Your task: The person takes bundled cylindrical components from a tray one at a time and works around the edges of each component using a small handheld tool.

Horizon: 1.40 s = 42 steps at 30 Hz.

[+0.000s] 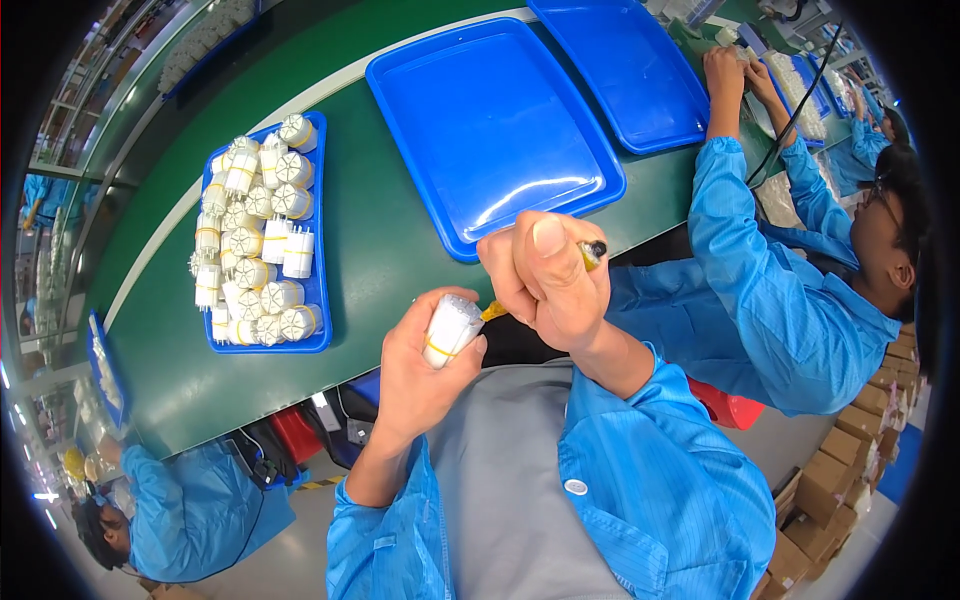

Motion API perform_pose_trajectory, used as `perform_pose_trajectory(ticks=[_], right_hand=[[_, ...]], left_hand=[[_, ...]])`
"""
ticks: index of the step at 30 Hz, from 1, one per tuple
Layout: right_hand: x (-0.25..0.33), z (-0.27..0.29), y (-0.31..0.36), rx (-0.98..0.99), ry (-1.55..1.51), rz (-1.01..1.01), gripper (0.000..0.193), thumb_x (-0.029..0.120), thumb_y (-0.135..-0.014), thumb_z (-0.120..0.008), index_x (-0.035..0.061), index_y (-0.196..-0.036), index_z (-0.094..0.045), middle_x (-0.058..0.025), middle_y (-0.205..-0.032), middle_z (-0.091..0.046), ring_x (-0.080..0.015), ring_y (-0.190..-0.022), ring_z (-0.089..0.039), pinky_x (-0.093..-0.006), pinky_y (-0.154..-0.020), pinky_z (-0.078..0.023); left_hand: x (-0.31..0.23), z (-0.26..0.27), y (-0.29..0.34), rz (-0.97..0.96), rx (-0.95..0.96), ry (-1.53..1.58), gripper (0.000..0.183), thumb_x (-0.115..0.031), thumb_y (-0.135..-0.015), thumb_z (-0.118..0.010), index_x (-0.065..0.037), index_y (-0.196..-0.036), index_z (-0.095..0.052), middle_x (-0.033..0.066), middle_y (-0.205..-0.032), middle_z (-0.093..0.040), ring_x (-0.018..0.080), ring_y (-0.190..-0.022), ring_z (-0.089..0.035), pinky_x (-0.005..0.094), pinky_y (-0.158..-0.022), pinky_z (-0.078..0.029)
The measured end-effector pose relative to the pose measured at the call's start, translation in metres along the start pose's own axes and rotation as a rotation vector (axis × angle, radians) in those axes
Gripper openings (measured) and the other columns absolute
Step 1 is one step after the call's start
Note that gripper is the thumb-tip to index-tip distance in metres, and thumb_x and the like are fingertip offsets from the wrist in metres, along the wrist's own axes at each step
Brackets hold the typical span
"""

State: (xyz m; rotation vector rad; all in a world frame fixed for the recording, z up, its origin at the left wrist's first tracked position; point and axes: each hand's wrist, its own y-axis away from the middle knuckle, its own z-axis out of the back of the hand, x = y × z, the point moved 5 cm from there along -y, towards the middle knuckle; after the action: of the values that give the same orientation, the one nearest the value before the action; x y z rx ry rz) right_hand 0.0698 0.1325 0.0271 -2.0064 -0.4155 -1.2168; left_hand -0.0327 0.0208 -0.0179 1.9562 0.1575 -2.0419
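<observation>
My left hand [408, 375] is wrapped round a white cylindrical bundle [447, 338] with a yellow rubber band around it and a clear, shiny end. My right hand [548, 285], closed in a fist, grips a slim tool with a yellow tip [492, 312] and a dark end sticking out past the fingers. Its yellow tip lies close to the bundle's side; whether they touch, I cannot tell. Most of the tool is hidden in my fist. To the left, a blue tray [322, 200] holds several similar banded white bundles [243, 242], some upright and some lying over.
Ahead on the green table [350, 150] lies a large blue tray [490, 110] with nothing in it. Another blue tray [630, 75] stands right of it. A co-worker in a blue coat [770, 300] works at my right, another [205, 515] at the lower left. Cardboard boxes [830, 460] are stacked behind.
</observation>
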Motion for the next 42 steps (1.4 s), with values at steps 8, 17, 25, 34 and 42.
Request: perform_pose_trajectory(ticks=[8,17,25,34,42], right_hand=[[-0.024,0.006,-0.003,-0.102,-0.265,-0.054,0.048,0.037,-0.107,-0.025,0.0134,-0.066,-0.037,-0.0028,-0.048,-0.043,-0.0097,-0.046,-0.028,-0.0279,-0.049,-0.029],[-0.011,0.008,0.003,-0.130,-0.361,0.164,0.048,0.033,-0.107,-0.026,0.0099,-0.068,-0.039,-0.0089,-0.051,-0.048,-0.0116,-0.046,-0.036,-0.0270,-0.051,-0.032],[-0.014,0.000,0.004,-0.097,-0.224,0.118,0.048,0.035,-0.105,-0.034,0.0076,-0.067,-0.043,-0.0110,-0.056,-0.054,-0.0093,-0.051,-0.036,-0.0258,-0.049,-0.030],[-0.014,0.005,0.007,-0.037,-0.283,0.000,0.047,0.034,-0.107,-0.026,0.0078,-0.072,-0.044,-0.0153,-0.066,-0.058,-0.0129,-0.049,-0.040,-0.0270,-0.049,-0.036],[0.004,0.019,0.015,-0.059,-0.319,0.266,0.050,0.035,-0.106,-0.031,0.0068,-0.068,-0.047,-0.0106,-0.062,-0.053,-0.0122,-0.049,-0.040,-0.0289,-0.050,-0.033]], left_hand=[[0.009,-0.003,0.002,0.153,0.087,0.447,0.038,-0.006,-0.083,-0.066,-0.002,-0.118,-0.053,0.0015,-0.088,-0.057,0.0046,-0.069,-0.050,0.0200,-0.059,-0.042],[0.003,0.002,0.003,0.071,0.035,0.364,0.039,-0.007,-0.084,-0.067,-0.003,-0.118,-0.050,0.0024,-0.093,-0.056,0.0054,-0.076,-0.050,0.0210,-0.065,-0.043],[0.011,0.005,0.001,0.032,0.004,0.201,0.035,-0.008,-0.085,-0.066,-0.003,-0.116,-0.051,0.0025,-0.094,-0.054,0.0073,-0.081,-0.051,0.0236,-0.069,-0.044],[0.013,0.004,-0.001,-0.005,0.096,0.583,0.057,-0.030,-0.090,-0.064,0.003,-0.131,-0.043,0.0120,-0.101,-0.058,0.0148,-0.073,-0.059,0.0244,-0.056,-0.047],[0.001,0.006,0.003,-0.197,0.025,0.506,0.065,-0.035,-0.088,-0.066,0.003,-0.134,-0.041,0.0159,-0.106,-0.058,0.0202,-0.087,-0.060,0.0288,-0.062,-0.050]])
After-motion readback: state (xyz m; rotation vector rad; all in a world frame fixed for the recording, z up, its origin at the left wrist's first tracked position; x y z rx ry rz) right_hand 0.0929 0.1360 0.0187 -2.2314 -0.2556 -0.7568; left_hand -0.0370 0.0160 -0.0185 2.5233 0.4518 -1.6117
